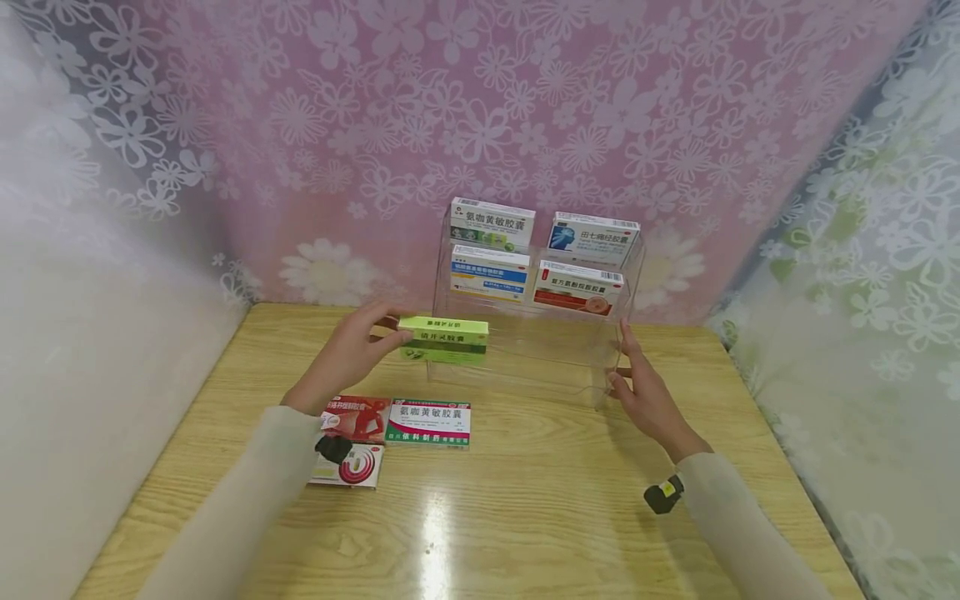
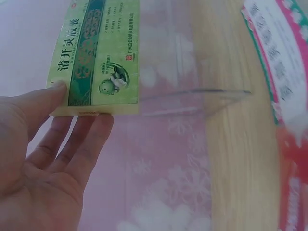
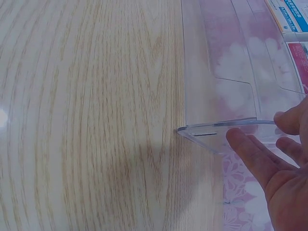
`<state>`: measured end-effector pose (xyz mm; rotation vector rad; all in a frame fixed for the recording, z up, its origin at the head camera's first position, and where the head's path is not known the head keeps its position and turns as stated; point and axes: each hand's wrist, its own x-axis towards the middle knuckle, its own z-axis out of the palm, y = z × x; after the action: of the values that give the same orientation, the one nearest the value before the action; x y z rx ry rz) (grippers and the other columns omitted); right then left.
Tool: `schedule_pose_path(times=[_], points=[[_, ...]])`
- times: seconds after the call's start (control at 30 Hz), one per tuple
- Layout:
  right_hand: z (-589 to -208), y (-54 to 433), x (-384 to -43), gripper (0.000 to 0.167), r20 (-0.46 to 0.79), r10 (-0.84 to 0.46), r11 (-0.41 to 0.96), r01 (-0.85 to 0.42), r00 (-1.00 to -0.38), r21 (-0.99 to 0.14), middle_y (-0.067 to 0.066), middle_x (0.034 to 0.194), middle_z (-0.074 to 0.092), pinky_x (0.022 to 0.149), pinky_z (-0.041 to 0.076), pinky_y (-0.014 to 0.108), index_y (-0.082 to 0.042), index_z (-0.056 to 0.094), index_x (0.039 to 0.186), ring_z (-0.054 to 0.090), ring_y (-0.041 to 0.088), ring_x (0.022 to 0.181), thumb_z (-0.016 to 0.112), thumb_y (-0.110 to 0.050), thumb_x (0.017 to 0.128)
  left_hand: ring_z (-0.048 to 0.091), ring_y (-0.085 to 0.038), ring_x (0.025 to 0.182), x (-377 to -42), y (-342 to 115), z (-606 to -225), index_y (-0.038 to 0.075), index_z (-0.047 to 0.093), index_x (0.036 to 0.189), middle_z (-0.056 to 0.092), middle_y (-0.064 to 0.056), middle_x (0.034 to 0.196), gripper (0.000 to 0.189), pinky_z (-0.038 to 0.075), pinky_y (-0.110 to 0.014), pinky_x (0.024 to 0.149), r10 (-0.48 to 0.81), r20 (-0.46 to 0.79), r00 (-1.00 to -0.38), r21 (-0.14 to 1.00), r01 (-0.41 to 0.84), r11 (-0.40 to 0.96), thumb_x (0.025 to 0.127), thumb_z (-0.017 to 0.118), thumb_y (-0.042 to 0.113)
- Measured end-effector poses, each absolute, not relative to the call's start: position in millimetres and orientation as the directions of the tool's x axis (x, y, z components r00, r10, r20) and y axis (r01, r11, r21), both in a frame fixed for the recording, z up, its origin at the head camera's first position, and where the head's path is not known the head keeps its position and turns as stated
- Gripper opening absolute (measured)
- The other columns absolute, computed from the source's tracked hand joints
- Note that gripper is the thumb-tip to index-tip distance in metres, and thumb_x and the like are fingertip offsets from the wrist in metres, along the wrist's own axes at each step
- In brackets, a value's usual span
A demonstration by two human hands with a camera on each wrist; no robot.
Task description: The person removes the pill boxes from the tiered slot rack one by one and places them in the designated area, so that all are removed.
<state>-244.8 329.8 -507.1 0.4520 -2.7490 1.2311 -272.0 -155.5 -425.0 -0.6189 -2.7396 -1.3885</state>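
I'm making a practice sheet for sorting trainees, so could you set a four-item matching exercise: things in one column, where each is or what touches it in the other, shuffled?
Things:
1. Green box
2. Rack
3. Blue-striped box
4. Pink-striped box

Places or states:
A. Second row from the top, on the left
B. Lying flat on the table
C. Held in the left hand
D. Touched at its side by the right hand

Right pairs: 1-C, 2-D, 3-A, 4-B
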Motion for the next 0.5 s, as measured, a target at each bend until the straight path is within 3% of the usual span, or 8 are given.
schedule_pose_path(times=[0.3, 0.5], points=[[-504, 329, -243, 0.094, 0.23, -0.233, 0.637, -0.327, -0.945, -0.698, 0.035, 0.171, 0.03, 0.086, 0.067, 0.051, -0.032, -0.01, 0.176, 0.063, 0.062, 0.127, 0.05, 0.002, 0.113, 0.066, -0.032, 0.127, -235, -195, -450, 0.018, 0.066, 0.149, 0.065, -0.009, 0.148, 0.041, 0.06, -0.06, 0.104, 0.339, 0.136, -0.931, 0.754, 0.319, 0.574, 0.109, 0.071, 0.029], [-506, 329, -243, 0.094, 0.237, -0.24, 0.636, -0.337, -0.941, -0.694, 0.035, 0.17, 0.031, 0.085, 0.067, 0.051, -0.031, -0.01, 0.176, 0.064, 0.062, 0.125, 0.051, 0.003, 0.113, 0.067, -0.03, 0.123, -211, -201, -462, 0.014, 0.068, 0.146, 0.066, -0.009, 0.146, 0.04, 0.063, -0.049, 0.097, 0.388, 0.083, -0.918, 0.788, 0.299, 0.538, 0.108, 0.072, 0.026]])
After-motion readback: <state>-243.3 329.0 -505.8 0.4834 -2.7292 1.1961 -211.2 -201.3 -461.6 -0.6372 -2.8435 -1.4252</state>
